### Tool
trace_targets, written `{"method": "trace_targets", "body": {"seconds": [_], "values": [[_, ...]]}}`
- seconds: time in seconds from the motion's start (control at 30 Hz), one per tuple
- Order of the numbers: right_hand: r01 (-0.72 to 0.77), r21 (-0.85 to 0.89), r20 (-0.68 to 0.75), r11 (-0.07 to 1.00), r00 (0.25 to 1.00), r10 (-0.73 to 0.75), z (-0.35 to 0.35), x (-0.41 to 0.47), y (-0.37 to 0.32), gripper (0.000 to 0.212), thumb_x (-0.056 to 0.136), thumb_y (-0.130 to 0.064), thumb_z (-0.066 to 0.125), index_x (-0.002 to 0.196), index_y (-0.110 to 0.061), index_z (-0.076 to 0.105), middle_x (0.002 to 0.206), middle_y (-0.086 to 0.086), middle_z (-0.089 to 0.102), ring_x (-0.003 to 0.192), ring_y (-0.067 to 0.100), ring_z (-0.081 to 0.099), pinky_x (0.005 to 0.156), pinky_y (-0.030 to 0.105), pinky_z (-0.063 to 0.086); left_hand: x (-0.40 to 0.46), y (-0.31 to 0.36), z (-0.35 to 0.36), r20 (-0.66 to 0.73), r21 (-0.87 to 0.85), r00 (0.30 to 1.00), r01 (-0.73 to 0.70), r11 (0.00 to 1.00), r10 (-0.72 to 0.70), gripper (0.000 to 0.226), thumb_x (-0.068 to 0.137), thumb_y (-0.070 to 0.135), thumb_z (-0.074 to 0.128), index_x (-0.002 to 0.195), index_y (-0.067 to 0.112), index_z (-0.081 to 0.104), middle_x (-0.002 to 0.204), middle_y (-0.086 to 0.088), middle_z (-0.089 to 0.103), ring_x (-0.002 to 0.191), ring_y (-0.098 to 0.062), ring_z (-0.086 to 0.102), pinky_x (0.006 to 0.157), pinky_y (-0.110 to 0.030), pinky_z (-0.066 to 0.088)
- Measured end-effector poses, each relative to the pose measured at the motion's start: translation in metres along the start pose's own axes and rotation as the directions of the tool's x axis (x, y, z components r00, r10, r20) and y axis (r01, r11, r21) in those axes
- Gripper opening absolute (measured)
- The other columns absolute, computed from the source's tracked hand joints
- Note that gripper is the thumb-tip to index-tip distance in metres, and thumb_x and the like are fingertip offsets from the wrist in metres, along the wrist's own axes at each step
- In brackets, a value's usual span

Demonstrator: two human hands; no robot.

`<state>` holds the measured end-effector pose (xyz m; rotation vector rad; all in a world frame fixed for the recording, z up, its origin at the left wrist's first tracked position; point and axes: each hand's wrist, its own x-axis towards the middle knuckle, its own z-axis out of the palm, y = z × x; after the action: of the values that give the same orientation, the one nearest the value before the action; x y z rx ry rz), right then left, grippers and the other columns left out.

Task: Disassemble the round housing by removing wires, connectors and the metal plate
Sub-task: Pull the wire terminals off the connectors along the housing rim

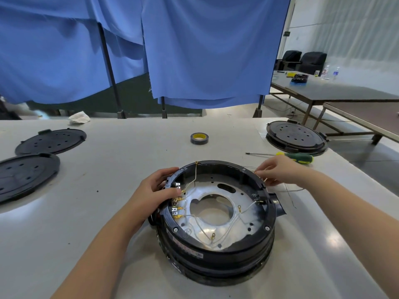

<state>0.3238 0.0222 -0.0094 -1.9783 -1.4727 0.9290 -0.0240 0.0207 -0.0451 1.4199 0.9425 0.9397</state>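
1. The round black plastic housing (218,223) sits on the pale grey table (108,169), lower centre of the frame.
2. The left hand (159,188) grips the housing's left rim, fingers curled over it.
3. The right hand (278,171) pinches thin pale wires (287,189) at the right rim.
4. The silver metal plate (216,190) lies inside the housing.

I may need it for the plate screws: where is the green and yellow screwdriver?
The green-and-yellow-handled screwdriver lies on the white table, just beyond the right hand, between the black round housing and a black round lid.
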Motion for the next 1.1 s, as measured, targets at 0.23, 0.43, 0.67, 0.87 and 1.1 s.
{"method": "trace_targets", "body": {"seconds": [0.23, 0.43, 0.67, 0.87, 1.1], "values": [[0.192, -0.183, -0.157, 0.964, 0.963, -0.221, 0.021, 0.016, 0.005, 0.006, 0.080, -0.012, 0.073, 0.075, -0.013, 0.069, 0.069, -0.001, 0.066, 0.066, 0.012, 0.060, 0.057, 0.017, 0.044, 0.001, 0.000, 0.000, -0.007, 0.023, 1.000, -0.006, 1.000, 0.006, 0.055, 0.065, 0.019, 0.072, 0.116, 0.033, 0.063, 0.112, 0.011, 0.071, 0.100, -0.014, 0.069, 0.078, -0.025, 0.055], [0.233, -0.178, -0.236, 0.956, 0.933, -0.271, 0.029, 0.026, 0.009, 0.014, 0.077, -0.017, 0.075, 0.067, -0.024, 0.069, 0.064, -0.009, 0.066, 0.062, 0.006, 0.059, 0.056, 0.019, 0.043, 0.001, 0.002, 0.001, -0.013, 0.027, 1.000, -0.011, 1.000, 0.011, 0.055, 0.065, 0.017, 0.071, 0.117, 0.030, 0.063, 0.114, 0.008, 0.070, 0.101, -0.014, 0.068, 0.079, -0.026, 0.053], [0.210, -0.170, -0.326, 0.963, 0.910, -0.257, 0.039, 0.028, 0.007, 0.011, 0.079, -0.023, 0.073, 0.069, -0.026, 0.069, 0.078, -0.003, 0.071, 0.078, 0.015, 0.064, 0.078, 0.036, 0.053, 0.000, 0.003, 0.003, -0.023, 0.029, 1.000, -0.004, 1.000, 0.005, 0.054, 0.064, 0.018, 0.071, 0.117, 0.031, 0.064, 0.115, 0.008, 0.070, 0.101, -0.014, 0.068, 0.079, -0.025, 0.053], [0.312, -0.146, -0.454, 0.939, 0.822, -0.344, 0.027, 0.004, -0.022, 0.013, 0.086, -0.013, 0.063, 0.087, -0.025, 0.069, 0.086, -0.010, 0.067, 0.078, 0.016, 0.060, 0.073, 0.027, 0.046, -0.001, 0.005, 0.003, -0.025, 0.034, 1.000, -0.005, 0.999, 0.006, 0.055, 0.065, 0.018, 0.070, 0.117, 0.030, 0.063, 0.116, 0.006, 0.069, 0.101, -0.014, 0.068, 0.076, -0.024, 0.054], [0.494, -0.159, -0.207, 0.855, 0.830, -0.518, 0.051, -0.045, -0.086, 0.014, 0.084, -0.018, 0.064, 0.085, -0.031, 0.070, 0.081, -0.018, 0.066, 0.066, -0.006, 0.056, 0.058, 0.002, 0.039, -0.002, 0.006, 0.004, -0.041, 0.030, 0.999, -0.004, 1.000, 0.005, 0.049, 0.069, 0.016, 0.070, 0.116, 0.030, 0.064, 0.111, 0.008, 0.071, 0.098, -0.013, 0.069, 0.073, -0.020, 0.055]]}}
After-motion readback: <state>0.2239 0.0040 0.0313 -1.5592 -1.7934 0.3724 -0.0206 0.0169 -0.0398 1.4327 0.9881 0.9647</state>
